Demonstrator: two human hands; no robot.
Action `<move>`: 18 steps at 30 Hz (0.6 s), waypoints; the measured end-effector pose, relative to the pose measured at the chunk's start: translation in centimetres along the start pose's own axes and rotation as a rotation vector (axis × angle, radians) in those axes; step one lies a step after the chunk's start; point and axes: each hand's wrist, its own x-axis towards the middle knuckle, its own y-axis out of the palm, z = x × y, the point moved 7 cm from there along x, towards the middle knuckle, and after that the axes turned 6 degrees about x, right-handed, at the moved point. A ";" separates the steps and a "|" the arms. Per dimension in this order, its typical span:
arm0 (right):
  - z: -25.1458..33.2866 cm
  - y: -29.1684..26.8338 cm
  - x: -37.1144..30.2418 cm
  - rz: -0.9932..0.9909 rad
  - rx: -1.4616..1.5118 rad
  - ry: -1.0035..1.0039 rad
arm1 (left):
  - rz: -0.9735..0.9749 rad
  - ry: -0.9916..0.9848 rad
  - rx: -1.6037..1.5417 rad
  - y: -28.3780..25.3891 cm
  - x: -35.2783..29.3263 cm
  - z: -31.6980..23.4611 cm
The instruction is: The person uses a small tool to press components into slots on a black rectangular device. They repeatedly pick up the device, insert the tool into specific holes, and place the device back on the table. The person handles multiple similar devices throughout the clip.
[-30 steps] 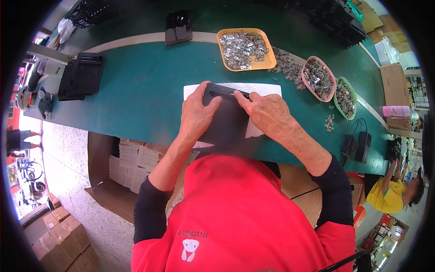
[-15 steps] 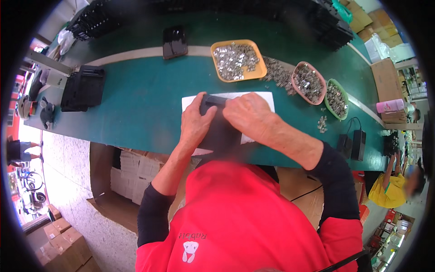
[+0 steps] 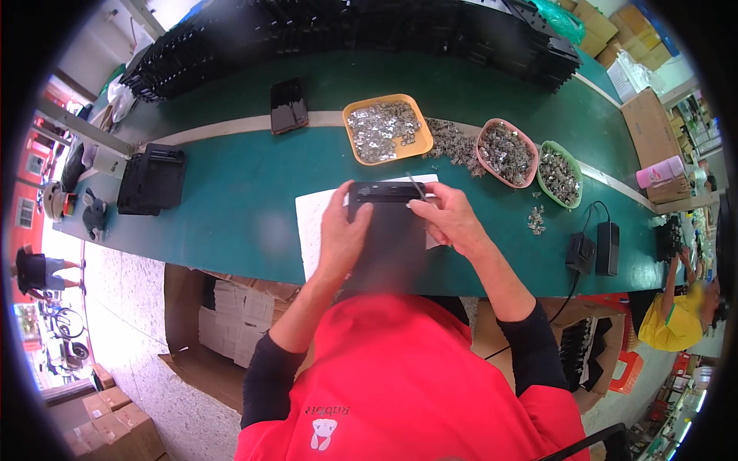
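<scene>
A flat black plastic case (image 3: 390,238) lies in front of me over a white sheet (image 3: 311,207), with a slotted strip along its far edge. My left hand (image 3: 340,238) grips its left side, thumb on top and fingers along the edge. At the far right corner, my right hand (image 3: 453,220) pinches a thin grey metal tool (image 3: 417,184) whose exact kind I cannot make out. Its fingertips are close to the slotted strip. A small pale bit shows by the right thumb. The near end of the case is blurred.
Beyond the case are a yellow tray (image 3: 421,146) of small metal clips, a pink basket (image 3: 480,157) and a green basket (image 3: 543,184), with loose clips (image 3: 453,144) between. Black cases (image 3: 154,180) lie left; stacked black parts (image 3: 307,38) line the back. Black adapters (image 3: 607,250) sit right.
My right hand, earlier a fist pressed on the case's far edge, has shifted to its right corner and now shows a thin metal tool. The whole view has tilted, showing more of the back.
</scene>
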 end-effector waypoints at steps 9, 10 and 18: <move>-1.7 -4.1 0.2 -0.154 -0.003 -0.077 | -0.114 0.710 0.709 2.2 6.2 -5.2; -1.7 -4.2 0.1 -0.164 -0.017 -0.075 | -0.048 0.669 0.718 3.3 7.1 -5.5; -2.3 -4.6 0.1 -0.196 -0.045 -0.090 | 0.098 0.490 0.993 6.3 10.0 -4.6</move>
